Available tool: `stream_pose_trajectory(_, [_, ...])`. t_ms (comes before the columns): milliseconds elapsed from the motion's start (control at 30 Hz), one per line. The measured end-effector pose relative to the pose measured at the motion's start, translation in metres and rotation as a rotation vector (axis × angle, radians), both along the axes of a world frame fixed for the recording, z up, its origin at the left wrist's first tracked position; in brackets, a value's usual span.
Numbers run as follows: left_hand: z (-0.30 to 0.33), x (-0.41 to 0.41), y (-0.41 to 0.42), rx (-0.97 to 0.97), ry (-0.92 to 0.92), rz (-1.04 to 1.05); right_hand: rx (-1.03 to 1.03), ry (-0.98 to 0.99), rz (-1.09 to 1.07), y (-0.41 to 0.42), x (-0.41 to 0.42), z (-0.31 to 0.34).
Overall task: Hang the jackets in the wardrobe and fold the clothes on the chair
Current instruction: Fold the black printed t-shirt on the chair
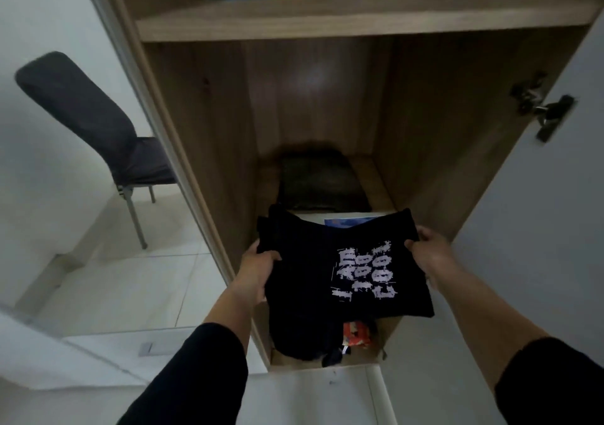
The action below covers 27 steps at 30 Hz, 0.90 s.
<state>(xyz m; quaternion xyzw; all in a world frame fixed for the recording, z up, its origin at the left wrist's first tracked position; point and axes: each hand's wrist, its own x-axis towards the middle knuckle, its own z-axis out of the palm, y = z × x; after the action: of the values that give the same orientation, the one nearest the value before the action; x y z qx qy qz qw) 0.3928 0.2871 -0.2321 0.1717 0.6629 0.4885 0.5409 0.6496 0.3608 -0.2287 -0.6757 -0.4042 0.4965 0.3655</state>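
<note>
Folded black T-shirt (330, 271) with white lettering lay flat between both hands inside the open wardrobe (202, 124), long axis running left to right. Left hand (258, 269) and right hand (428, 251) each gripped one end, fingers curled round the cloth.

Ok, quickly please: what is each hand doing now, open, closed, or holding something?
Left hand: closed, gripping the left edge of the folded black T-shirt.
Right hand: closed, gripping the T-shirt's right edge.
</note>
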Motion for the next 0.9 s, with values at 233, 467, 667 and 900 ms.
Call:
stream_pose_trajectory(233, [-0.047, -0.015, 0.071, 0.048, -0.086, 0.047, 0.049, -0.018, -0.061, 0.083, -0.010, -0.050])
stream_pose_trajectory(467, [-0.108, -0.011, 0.100, -0.075, 0.610, -0.172, -0.030, -0.694, 0.425, 0.093, -0.013, -0.117])
stream_pose_trajectory(667, [-0.117, 0.001, 0.074, -0.436, 1.127, -0.760, -0.161, -1.008, 0.689, 0.053, -0.015, -0.132])
stream_pose_trajectory(900, [-0.068, 0.028, 0.030, -0.307, 1.169, -0.687, -0.061, -1.023, 0.656, 0.006, 0.005, -0.085])
